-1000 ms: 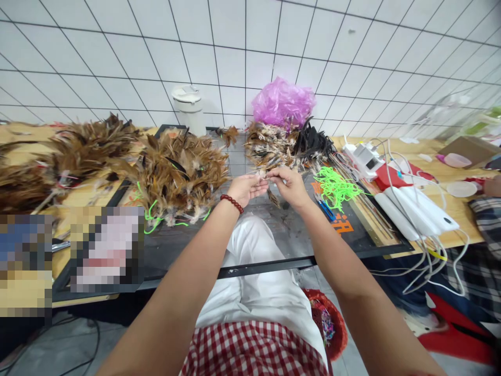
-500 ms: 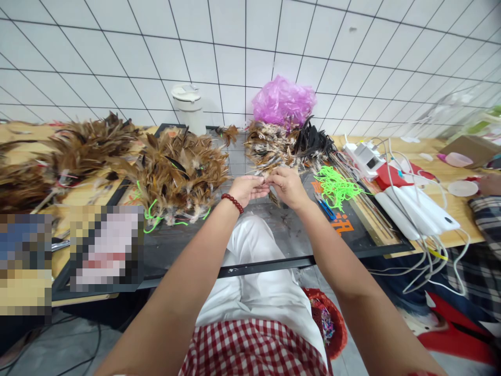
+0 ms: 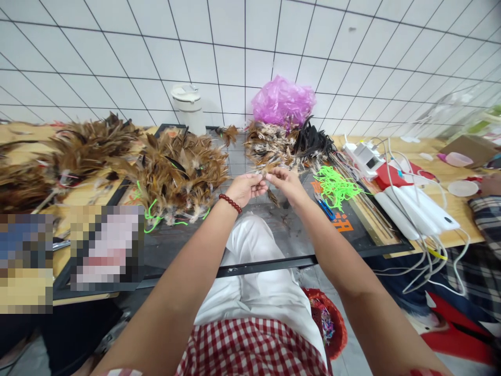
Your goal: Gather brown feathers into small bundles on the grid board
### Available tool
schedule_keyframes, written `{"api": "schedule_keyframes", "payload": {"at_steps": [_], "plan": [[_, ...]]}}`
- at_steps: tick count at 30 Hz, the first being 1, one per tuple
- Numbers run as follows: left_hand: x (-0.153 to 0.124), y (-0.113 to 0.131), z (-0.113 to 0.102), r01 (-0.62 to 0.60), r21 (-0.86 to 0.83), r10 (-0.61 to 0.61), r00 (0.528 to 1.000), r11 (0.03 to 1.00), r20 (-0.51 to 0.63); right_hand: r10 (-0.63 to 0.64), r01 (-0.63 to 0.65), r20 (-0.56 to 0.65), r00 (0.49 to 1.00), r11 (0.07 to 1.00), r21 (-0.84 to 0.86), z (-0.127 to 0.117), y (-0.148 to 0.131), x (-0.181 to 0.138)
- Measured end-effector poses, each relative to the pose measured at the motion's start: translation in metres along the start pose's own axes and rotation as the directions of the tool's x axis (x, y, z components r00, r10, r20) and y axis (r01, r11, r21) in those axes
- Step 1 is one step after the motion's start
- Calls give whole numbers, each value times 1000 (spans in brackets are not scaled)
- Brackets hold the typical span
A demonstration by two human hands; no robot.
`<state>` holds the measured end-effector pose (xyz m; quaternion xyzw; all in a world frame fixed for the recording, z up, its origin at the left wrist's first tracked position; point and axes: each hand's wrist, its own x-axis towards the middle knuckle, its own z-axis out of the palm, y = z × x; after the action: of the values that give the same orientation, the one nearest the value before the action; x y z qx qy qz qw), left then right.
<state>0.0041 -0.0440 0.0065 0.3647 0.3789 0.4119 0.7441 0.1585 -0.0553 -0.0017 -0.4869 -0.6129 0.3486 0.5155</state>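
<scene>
Feather (image 3: 267, 168) between left hand (image 3: 245, 189) and right hand (image 3: 288, 184): small, brownish.

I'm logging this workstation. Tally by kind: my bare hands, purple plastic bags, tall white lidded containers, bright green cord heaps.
Bare left hand and bare right hand: 2
Purple plastic bag: 1
Tall white lidded container: 1
Bright green cord heap: 1
Total: 5

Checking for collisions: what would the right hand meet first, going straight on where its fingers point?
Probably the left hand, directly ahead, though depth makes any gap hard to judge.
</scene>
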Motion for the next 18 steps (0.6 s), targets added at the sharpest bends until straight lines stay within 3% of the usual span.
{"api": "schedule_keyframes", "payload": {"at_steps": [2, 4, 9, 14, 18], "plan": [[0, -1, -1, 12, 34, -13, 999, 999, 42, 91, -106, 93, 991, 979, 171, 3, 2, 1], [-1, -1, -1, 28, 78, -35, 995, 997, 90, 101, -123, 96, 990, 956, 268, 4, 4, 1], [-1, -4, -1, 48, 149, -72, 985, 988, 159, 87, -116, 105, 991, 943, 312, 2, 3, 0], [1, -6, 2, -101, -36, 102, 994, 994, 25, 106, -105, 12, 994, 962, 253, 3, -2, 0], [2, -6, 5, -167, -145, 159, 985, 975, -63, 105, -126, 104, 989, 968, 217, 8, -5, -3]]}}
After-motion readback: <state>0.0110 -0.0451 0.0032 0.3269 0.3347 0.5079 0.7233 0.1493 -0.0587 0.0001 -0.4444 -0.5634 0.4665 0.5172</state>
